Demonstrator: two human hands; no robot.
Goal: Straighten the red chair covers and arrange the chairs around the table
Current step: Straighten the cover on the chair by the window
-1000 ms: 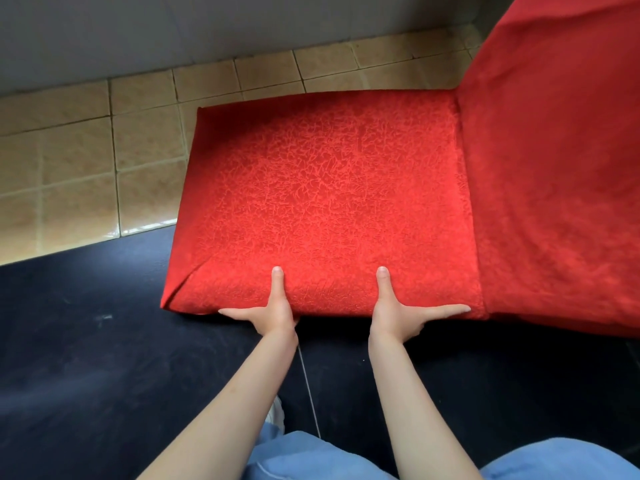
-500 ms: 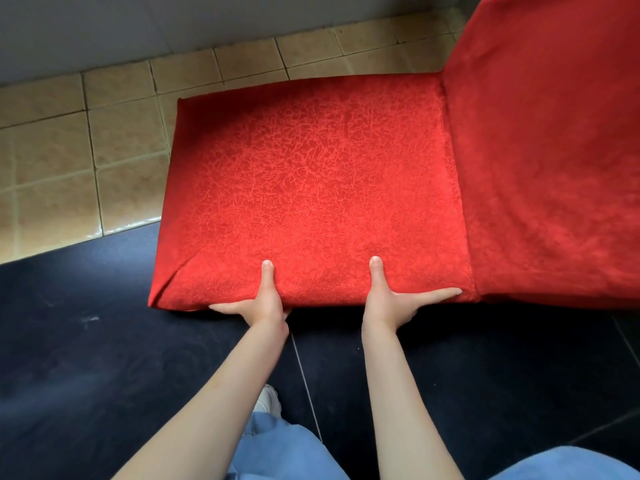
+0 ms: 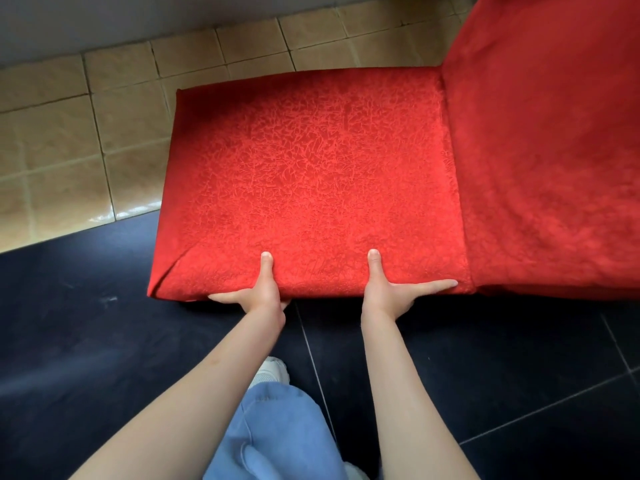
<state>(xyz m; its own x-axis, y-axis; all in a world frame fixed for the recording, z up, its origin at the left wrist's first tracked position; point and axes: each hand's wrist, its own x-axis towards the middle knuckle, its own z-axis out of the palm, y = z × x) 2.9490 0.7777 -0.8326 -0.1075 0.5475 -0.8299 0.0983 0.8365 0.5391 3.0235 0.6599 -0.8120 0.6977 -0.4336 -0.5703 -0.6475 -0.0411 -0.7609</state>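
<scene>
Filling the centre of the frame, a red chair cover [image 3: 311, 181] with a crinkled woven pattern is seen stretched smooth over a chair seat, its backrest [image 3: 554, 140] rising at the right of the frame. Two bare forearms reach up from the bottom edge. The left hand [image 3: 261, 292] is placed on the seat's near edge, lower centre, with the thumb laid straight on top of the fabric and the fingers spread sideways along the front face; whether the fingers curl underneath cannot be told. The right hand [image 3: 388, 289] is set just to its right in a mirrored pose, thumb on top, one finger extended flat along the edge towards the backrest. A diagonal fold is seen at the cover's lower left corner. Beige floor tiles [image 3: 86, 140] occupy the upper left, dark tiles [image 3: 86, 358] the lower half. Blue denim trousers [image 3: 277, 431] and a white shoe [image 3: 270, 372] are visible at bottom centre.
</scene>
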